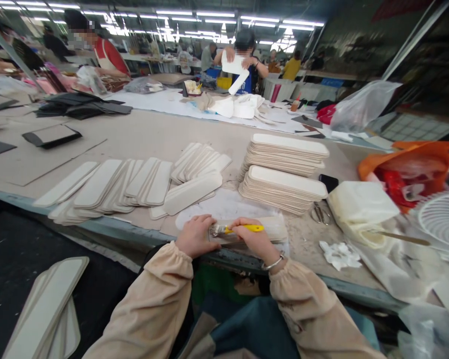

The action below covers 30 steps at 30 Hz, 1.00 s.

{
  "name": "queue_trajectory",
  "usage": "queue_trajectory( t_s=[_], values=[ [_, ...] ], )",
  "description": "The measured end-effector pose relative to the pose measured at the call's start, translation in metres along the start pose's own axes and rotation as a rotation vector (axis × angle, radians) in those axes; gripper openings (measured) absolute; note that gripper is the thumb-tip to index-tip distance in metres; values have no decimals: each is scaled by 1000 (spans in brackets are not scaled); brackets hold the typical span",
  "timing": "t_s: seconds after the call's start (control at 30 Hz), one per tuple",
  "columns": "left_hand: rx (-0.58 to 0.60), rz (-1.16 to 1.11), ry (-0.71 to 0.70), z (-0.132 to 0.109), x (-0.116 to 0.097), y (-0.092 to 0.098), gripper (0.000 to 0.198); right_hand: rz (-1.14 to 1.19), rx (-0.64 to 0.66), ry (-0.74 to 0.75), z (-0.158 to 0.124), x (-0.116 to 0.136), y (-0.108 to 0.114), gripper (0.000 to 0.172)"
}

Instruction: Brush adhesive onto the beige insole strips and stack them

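Head view: right hand (252,238) is clamping fingers on yellow-handled brush (253,228); handle is running left-right, roughly along near edge of bench (307,249), bristle end pointing at left hand (195,236). Pale panel (275,229) is lying under brush, long axis also left-right. Left hand is bracketing panel's left end, thumb and fingers apart; whether pressing, cannot tell. Bristle end is sitting nearest left hand. Stacked panels (284,188) are standing beyond, to right.

One brush (228,230), two neat stacks (284,152) (282,192)
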<state>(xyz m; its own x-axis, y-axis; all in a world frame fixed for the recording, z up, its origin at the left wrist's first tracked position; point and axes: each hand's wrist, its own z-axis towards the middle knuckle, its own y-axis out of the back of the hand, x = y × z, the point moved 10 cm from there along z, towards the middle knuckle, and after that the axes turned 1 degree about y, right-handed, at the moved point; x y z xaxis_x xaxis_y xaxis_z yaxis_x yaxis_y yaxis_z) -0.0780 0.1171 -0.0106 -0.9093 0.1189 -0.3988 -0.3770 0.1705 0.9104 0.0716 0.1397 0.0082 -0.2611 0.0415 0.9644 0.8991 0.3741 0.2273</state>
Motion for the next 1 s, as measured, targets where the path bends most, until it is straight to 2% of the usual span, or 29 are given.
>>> queue_trajectory(
  t_s=[0.07, 0.2, 0.27, 0.33, 0.47, 0.53, 0.6, 0.73, 0.8, 0.87, 1.0],
  values=[
    [-2, -2, -7, 0, 0, 0, 74, -30, -17, -33, 0, -3, 11, 22],
    [-8, -8, -14, 0, -2, 2, 72, -98, -105, -82, -7, 0, 52, 20],
    [-8, -10, -11, 0, -2, 2, 71, -88, -128, -74, -9, 4, 59, 19],
    [-8, -11, -5, -1, -2, 2, 70, -35, -110, -46, -10, 8, 50, 19],
    [1, -16, 0, 0, -3, 1, 68, 23, -45, -24, -5, 4, 12, 19],
    [9, -18, 5, 0, -2, 1, 67, 14, -64, -42, -1, -1, 10, 21],
    [14, -19, 9, 0, -2, 1, 66, 0, -112, -60, 0, -6, 25, 21],
    [7, -22, -3, 0, -4, 3, 64, -70, -205, -95, -5, -9, 72, 21],
    [5, -18, -4, 0, -5, 3, 63, -88, -236, -88, -9, -5, 83, 20],
    [7, -8, -2, 0, -5, 3, 63, -39, -209, -62, -11, -2, 72, 19],
    [20, 19, -7, 0, -6, 1, 62, 80, -35, -33, -10, -4, 22, 18]
  ],
)
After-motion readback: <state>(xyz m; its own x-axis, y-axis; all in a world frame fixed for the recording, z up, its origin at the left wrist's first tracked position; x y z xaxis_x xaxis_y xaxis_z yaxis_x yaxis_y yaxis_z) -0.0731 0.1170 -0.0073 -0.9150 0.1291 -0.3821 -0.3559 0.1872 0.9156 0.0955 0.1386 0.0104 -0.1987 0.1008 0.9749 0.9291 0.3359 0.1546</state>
